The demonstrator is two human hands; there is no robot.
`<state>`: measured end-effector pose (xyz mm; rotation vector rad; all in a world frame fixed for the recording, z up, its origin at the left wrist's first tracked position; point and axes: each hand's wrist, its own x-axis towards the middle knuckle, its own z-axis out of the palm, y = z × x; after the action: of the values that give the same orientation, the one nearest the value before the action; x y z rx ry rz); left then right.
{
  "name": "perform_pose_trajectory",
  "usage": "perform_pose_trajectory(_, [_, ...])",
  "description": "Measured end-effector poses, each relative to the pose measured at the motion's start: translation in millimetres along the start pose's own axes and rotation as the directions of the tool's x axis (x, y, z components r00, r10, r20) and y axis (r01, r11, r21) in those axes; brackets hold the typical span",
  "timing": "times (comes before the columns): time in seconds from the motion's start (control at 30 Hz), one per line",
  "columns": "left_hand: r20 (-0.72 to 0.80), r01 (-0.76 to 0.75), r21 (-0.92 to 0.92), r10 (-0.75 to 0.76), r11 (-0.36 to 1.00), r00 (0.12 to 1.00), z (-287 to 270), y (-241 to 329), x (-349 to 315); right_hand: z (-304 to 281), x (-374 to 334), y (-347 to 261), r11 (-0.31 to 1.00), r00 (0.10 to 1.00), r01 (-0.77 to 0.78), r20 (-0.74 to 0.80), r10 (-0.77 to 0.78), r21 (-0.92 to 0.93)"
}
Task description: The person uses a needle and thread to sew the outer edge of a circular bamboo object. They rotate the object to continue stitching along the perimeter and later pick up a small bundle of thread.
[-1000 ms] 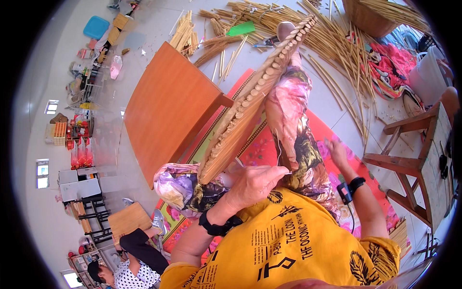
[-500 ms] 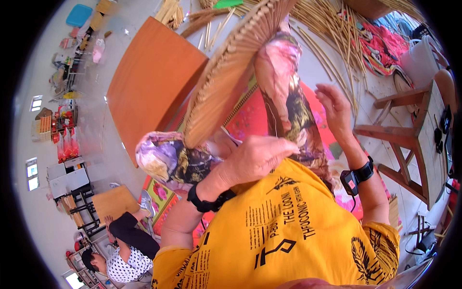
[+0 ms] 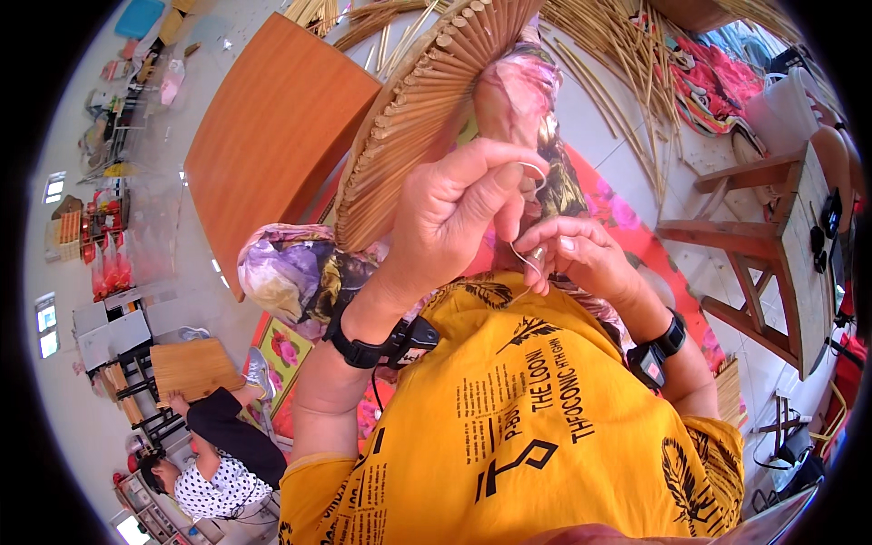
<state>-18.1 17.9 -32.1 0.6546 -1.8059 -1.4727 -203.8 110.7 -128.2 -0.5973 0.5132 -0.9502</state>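
In front of my chest, my left hand (image 3: 463,209) pinches a white thread (image 3: 539,178) between thumb and fingertips. The thread loops down to my right hand (image 3: 581,254), whose thumb and fingers are closed around it, level with my shirt hem. A small shiny spot shows among the right fingers; I cannot make out what it is. Beyond my left hand, a large round piece of tan stalks (image 3: 400,136) leans between my legs, the stalk ends lined up along its rim. Neither hand visibly touches it. My flowered trousers (image 3: 282,272) show beneath.
An orange-brown board (image 3: 272,136) stands at the left front. Loose stalks (image 3: 627,82) lie on the far floor, right of centre. A wooden stool (image 3: 772,236) and a white bucket (image 3: 783,113) are at the right. Another person (image 3: 218,472) sits at the lower left.
My left hand has risen and moved forward from near my shirt. My right hand, open and apart before, has come inward and closed on the thread. The view has shifted slightly.
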Motion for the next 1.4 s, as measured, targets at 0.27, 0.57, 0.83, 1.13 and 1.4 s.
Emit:
perform_pose_trajectory(0.27, [0.11, 0.167, -0.021, -0.164, 0.986, 0.98, 3, -9, -24, 5, -1, 13, 0.972, 0.998, 0.043, -0.034, -0.052, -0.231])
perform_pose_trajectory(0.57, [0.47, 0.134, 0.136, -0.184, 0.982, 0.863, 7, -10, -49, -2, 8, 16, 0.901, 0.969, 0.148, -0.243, -0.05, 0.407])
perform_pose_trajectory(0.83, [0.089, -0.369, 0.737, 0.458, 0.567, 0.884, -23, 34, -46, -4, 1, 1, 0.97, 0.894, 0.15, -0.445, -0.052, 0.189])
perform_pose_trajectory(1.13, [-0.367, 0.286, 0.684, -0.023, 0.671, 0.93, -91, 18, -10, 23, 18, 19, 0.968, 0.941, -0.145, -0.332, 0.07, -0.206])
perform_pose_trajectory(1.4, [-0.705, 0.106, 0.047, -0.042, 0.993, 0.708, -231, -3, -23, 21, 39, 35, 0.914, 0.941, -0.282, -0.271, 0.204, -0.29])
